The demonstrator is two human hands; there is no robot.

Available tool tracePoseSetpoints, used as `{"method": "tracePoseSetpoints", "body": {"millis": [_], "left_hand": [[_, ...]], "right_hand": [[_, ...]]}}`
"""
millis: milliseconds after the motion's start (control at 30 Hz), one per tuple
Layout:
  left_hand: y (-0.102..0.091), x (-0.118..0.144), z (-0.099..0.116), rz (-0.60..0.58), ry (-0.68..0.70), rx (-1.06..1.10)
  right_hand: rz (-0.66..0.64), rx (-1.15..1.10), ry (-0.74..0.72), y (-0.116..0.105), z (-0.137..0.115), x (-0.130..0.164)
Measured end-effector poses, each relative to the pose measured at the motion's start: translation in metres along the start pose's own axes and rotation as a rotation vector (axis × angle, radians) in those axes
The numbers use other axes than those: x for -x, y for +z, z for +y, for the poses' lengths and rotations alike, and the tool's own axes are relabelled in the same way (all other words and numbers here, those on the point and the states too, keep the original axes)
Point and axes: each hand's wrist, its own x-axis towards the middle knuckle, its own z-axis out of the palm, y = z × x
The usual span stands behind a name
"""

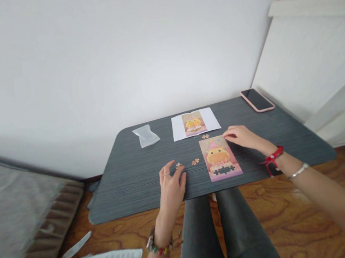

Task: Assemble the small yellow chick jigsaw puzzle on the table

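A mostly assembled jigsaw puzzle (217, 156) lies on the dark table, showing a yellow animal in a pink party hat; a gap in its lower part lets the tabletop show. At its upper right corner my right hand (241, 136) has its fingers closed on the edge. My left hand (171, 184) rests left of the puzzle, fingers apart and curved, the tips beside a loose puzzle piece (179, 165). Between that hand and the puzzle lie joined-looking loose pieces (195, 161). Another loose piece (205, 136) sits above the puzzle.
A creased reference sheet (211, 118) with the same picture lies behind the puzzle. Further left is a clear plastic bag (146, 136). A phone (256, 99) lies at the back right, near a white cabinet (313, 65). The wall (152, 57) borders the table's (126, 187) far edge.
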Motion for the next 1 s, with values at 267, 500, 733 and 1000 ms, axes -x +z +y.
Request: {"method": "tracePoseSetpoints", "body": {"millis": [267, 500, 733, 1000], "left_hand": [[0.010, 0.007, 0.000, 0.009, -0.009, 0.004], [0.009, 0.008, 0.000, 0.008, -0.013, -0.004], [0.008, 0.007, 0.002, 0.005, -0.026, 0.002], [0.004, 0.007, 0.005, 0.007, -0.025, 0.021]], "right_hand": [[-0.118, 0.067, -0.116, 0.014, 0.000, -0.059], [-0.183, 0.131, -0.129, 0.027, -0.008, -0.074], [-0.189, 0.178, -0.103, 0.026, -0.003, -0.071], [-0.091, 0.224, -0.015, -0.005, 0.011, -0.028]]}}
